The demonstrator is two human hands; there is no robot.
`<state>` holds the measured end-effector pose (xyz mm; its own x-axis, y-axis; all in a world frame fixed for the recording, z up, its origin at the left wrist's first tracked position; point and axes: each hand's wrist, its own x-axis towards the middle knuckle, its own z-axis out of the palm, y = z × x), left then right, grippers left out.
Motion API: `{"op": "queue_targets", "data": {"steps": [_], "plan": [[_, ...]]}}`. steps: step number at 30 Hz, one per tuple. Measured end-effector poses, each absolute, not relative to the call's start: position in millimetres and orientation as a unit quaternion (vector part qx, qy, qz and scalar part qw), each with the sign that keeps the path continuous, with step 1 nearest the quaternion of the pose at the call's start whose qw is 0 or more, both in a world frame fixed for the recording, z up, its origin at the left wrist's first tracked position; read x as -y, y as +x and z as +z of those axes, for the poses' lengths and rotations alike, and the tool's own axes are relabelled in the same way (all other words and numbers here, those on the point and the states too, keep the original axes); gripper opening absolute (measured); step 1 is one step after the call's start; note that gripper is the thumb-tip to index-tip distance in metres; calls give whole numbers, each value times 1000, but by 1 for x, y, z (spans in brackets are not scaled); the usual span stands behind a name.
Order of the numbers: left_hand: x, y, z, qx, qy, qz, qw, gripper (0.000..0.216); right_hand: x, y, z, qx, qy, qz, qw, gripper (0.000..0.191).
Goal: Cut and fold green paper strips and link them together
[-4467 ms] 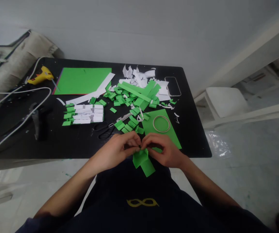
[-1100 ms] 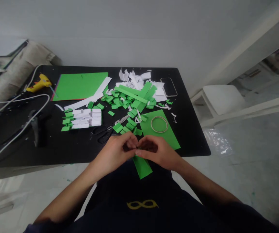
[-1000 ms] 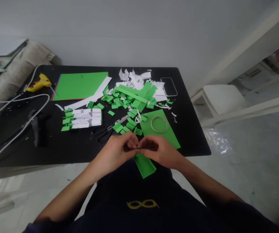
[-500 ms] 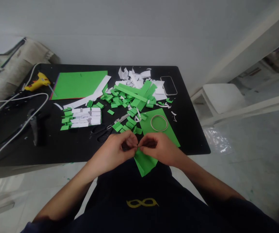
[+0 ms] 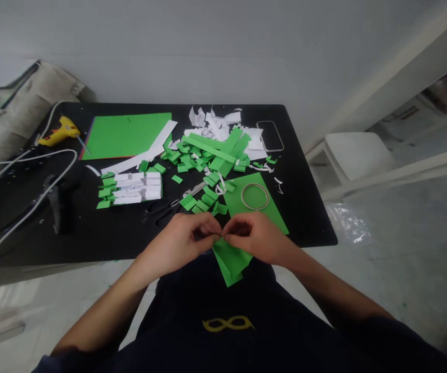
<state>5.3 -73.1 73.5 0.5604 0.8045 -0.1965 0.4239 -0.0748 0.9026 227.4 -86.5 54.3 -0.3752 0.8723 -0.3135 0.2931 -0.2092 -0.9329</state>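
Observation:
Both my hands meet at the near edge of the black table (image 5: 91, 238), pinching a folded green paper piece (image 5: 231, 261) that hangs down over my lap. My left hand (image 5: 186, 241) is closed on its top left corner, and my right hand (image 5: 254, 237) is closed on its top right. Just beyond my fingers lie black-handled scissors (image 5: 169, 208) and loose green paper bits (image 5: 203, 199). A roll of tape (image 5: 255, 196) rests on a green sheet (image 5: 272, 212) beside my right hand.
A heap of green and white paper strips (image 5: 215, 147) fills the table's middle. Stacked white and green pieces (image 5: 133, 187) lie left of it, a large green sheet (image 5: 126, 134) behind. A yellow glue gun (image 5: 58, 130), white cables (image 5: 32, 178) and a phone (image 5: 270, 135) also rest there. A white stool (image 5: 353, 155) stands at right.
The green piece has been turned and refolded between my fingers, from a narrow strip to a wider, angled shape. My hands stayed at the table's near edge.

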Motion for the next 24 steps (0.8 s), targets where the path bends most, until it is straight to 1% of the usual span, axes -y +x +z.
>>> {"op": "queue_targets", "data": {"steps": [5,11,20,24], "plan": [[72,4,74,-439,717,157,518,3,87,226,55,576,-508,591,246,6],[67,4,74,-443,747,93,487,9,88,225,57,579,-509,590,240,6],[62,5,73,-395,786,68,471,14,88,224,53,580,-496,605,228,8],[63,5,69,-387,788,64,474,14,87,225,51,579,-489,612,224,18]]}}
